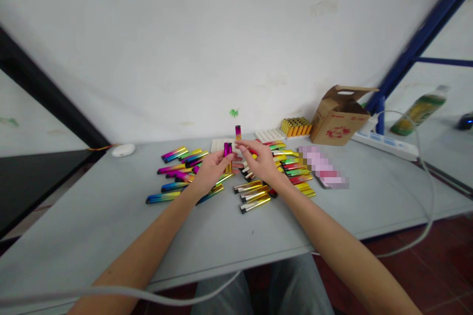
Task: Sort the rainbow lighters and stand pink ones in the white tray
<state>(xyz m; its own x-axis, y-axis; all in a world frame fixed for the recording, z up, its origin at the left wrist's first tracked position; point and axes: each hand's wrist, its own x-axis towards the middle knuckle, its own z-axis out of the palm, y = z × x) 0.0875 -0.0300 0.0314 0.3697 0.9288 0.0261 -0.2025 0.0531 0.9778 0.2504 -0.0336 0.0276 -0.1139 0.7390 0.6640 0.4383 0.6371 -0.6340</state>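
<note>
Left hand: the left hand (210,170) is curled around a shiny magenta, slim metallic lighter (227,153), holding it upright above the middle of the grey table (92,226), towards its far edge.
Right hand: the right hand (260,160) is beside the magenta lighter, fingers (246,146) loosely bent and stretched toward its top; whether they touch it cannot be told, and the hand holds nothing that shows.
Loose pile, left: rainbow-coloured slim lighters (181,167) lie flat and scattered under and to the left of the left hand.
Loose pile, right: gold-tinted lighters with dark caps (253,197) lie side by side just nearer the near edge than the right hand; more multicoloured lighters (293,170) lie beyond the right wrist.
Standing piece: one small pink-and-orange lighter (238,132) stands upright behind the hands on a white perforated tray (219,145) near the far edge.
Second tray: another white perforated tray (270,135) lies to the right of it.
Yellow block: a tight block of upright yellow lighters (296,127) stands near the far edge, just beside a brown cardboard box with open flaps (338,120).
Right end: a white power strip (388,143) lies past the box; a green-and-yellow bottle (419,110) is behind it.
Left end: a small white oval object (123,150) rests at the far left corner.
Cable: a pale grey cable (424,192) loops over the right side of the table.
</note>
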